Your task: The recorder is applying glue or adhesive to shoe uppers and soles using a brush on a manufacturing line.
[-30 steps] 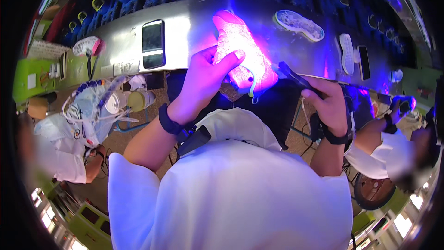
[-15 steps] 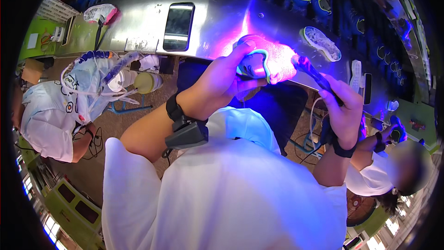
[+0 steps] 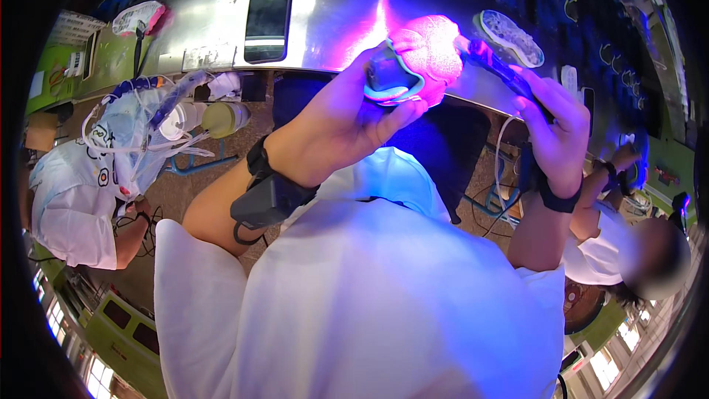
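Note:
My left hand [image 3: 325, 129] grips a shoe upper [image 3: 432, 48] by its heel end, the thumb below and the fingers largely hidden behind it. Violet light turns the upper bright pink; a pale green edge runs round its dark opening. In my right hand [image 3: 555, 122] is a slim dark brush [image 3: 498, 66], pinched between thumb and fingers. The brush tip meets the right side of the upper, or comes very near it; glare hides the exact contact. Both hands are raised by the near edge of the metal worktable [image 3: 325, 22].
A pale shoe sole [image 3: 509, 37] lies right of the upper. Left are a dark rectangular panel [image 3: 267, 22] and another sole [image 3: 139, 18] with a brush against it. Shoes line the far side. Cups [image 3: 225, 120] stand lower left; people [image 3: 74, 207] work on both sides.
My left hand has lifted and turned the upper, so its opening faces more to the left. The brush has moved up and slightly left with it. The whole view has shifted slightly.

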{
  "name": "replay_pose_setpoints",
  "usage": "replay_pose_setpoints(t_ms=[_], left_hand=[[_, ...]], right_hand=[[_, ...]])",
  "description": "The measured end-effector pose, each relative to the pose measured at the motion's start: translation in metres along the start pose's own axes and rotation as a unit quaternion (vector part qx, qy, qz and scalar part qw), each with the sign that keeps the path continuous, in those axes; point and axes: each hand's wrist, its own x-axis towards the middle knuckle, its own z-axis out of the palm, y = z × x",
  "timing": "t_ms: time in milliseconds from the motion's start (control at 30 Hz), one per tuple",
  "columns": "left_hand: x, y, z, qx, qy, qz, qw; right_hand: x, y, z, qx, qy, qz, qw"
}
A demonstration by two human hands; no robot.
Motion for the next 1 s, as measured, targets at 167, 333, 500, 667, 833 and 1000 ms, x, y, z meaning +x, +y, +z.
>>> replay_pose_setpoints(t_ms=[167, 333, 500, 667, 833, 1000], left_hand=[[0.011, -0.004, -0.006, -0.033, -0.076, -0.073, 0.994], [0.014, -0.014, 0.001, -0.084, -0.097, -0.138, 0.982], [0.017, -0.025, 0.018, 0.082, -0.085, -0.013, 0.993], [0.047, -0.006, 0.022, 0.373, -0.135, 0.168, 0.903], [0.049, -0.012, 0.047, 0.662, 0.035, 0.508, 0.551], [0.043, 0.004, 0.048, 0.726, -0.025, 0.659, 0.196]], right_hand=[[-0.010, 0.022, 0.009, 0.076, 0.040, -0.016, 0.996], [-0.024, 0.035, 0.017, 0.073, 0.033, 0.011, 0.997], [-0.063, 0.073, 0.043, 0.205, 0.072, 0.027, 0.976], [-0.047, 0.077, 0.035, 0.147, 0.076, 0.129, 0.978], [-0.048, 0.063, 0.017, 0.233, 0.112, 0.164, 0.952], [-0.076, 0.042, -0.008, 0.291, 0.111, 0.206, 0.928]])
